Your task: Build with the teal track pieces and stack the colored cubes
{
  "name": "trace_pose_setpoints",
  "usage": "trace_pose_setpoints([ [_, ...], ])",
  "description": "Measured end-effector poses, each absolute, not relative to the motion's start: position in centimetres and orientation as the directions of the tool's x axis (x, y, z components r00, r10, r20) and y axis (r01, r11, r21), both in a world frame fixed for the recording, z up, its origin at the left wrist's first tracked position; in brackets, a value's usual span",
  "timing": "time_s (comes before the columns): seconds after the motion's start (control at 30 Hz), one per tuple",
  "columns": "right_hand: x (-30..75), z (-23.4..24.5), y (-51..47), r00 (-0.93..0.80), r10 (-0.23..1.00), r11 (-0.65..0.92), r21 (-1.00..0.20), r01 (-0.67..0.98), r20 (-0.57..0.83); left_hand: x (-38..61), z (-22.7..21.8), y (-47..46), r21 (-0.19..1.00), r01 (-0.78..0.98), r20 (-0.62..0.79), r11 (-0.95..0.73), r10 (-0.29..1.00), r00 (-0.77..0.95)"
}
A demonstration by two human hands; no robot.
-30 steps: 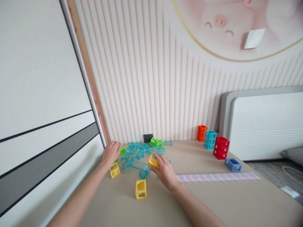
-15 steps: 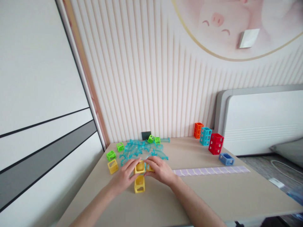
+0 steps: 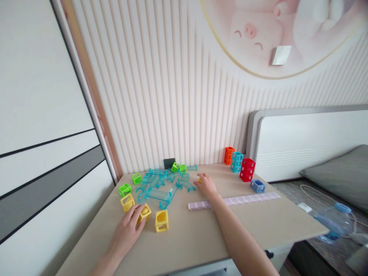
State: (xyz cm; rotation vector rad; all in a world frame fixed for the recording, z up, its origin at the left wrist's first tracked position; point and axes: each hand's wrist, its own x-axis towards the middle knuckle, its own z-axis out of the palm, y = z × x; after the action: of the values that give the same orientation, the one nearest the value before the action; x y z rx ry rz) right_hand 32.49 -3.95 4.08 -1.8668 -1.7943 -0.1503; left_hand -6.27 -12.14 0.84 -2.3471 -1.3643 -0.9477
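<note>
Left hand (image 3: 128, 228) pinches the yellow cube (image 3: 145, 212), tipping it, front-left of the teal track pile (image 3: 161, 186). Right hand (image 3: 206, 184) rests right of the pile, curled; can't tell its grip.

On the table (image 3: 258, 230), the left hand (image 3: 128, 228) touches a block (image 3: 145, 211) near the front. A second block (image 3: 161, 220) stands just right of it. The pile of tracks (image 3: 161, 188) lies behind them. The right hand (image 3: 206, 184) is right of the pile. The towers (image 3: 240, 165) stand at the back right, by the wall (image 3: 172, 96).
</note>
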Motion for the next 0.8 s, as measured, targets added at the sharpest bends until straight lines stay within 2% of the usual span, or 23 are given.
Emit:
trace_pose_setpoints([
  [0.17, 32.9, 6.1, -4.7, 0.191, 0.868, -0.086, -0.241, 0.967, 0.459, -6.1, 0.6, -11.9, -0.032, 0.877, 0.687, -0.479, 0.627, 0.367],
  [0.33, 39.3, 9.1, -7.5, 0.434, 0.761, -0.389, -0.197, 0.9, 0.482, -6.2, 1.0, -12.2, -0.094, 0.875, 0.721, -0.474, 0.574, 0.389],
  [0.47, 45.9, 9.5, -10.5, 0.607, 0.674, -0.61, -0.145, 0.779, 0.421, -5.8, 2.1, -13.1, -0.099, 0.842, 0.714, -0.531, 0.551, 0.432],
  [0.6, 48.9, 8.4, -12.4, 0.601, 0.739, -0.62, -0.04, 0.783, 0.304, -4.9, 3.1, -14.3, -0.158, 0.748, 0.661, -0.645, 0.494, 0.566],
  [0.8, 48.0, 7.5, -12.5, 0.399, 0.869, -0.436, 0.074, 0.897, 0.292, -4.2, 3.9, -15.1, -0.235, 0.6, 0.522, -0.765, 0.422, 0.741],
])
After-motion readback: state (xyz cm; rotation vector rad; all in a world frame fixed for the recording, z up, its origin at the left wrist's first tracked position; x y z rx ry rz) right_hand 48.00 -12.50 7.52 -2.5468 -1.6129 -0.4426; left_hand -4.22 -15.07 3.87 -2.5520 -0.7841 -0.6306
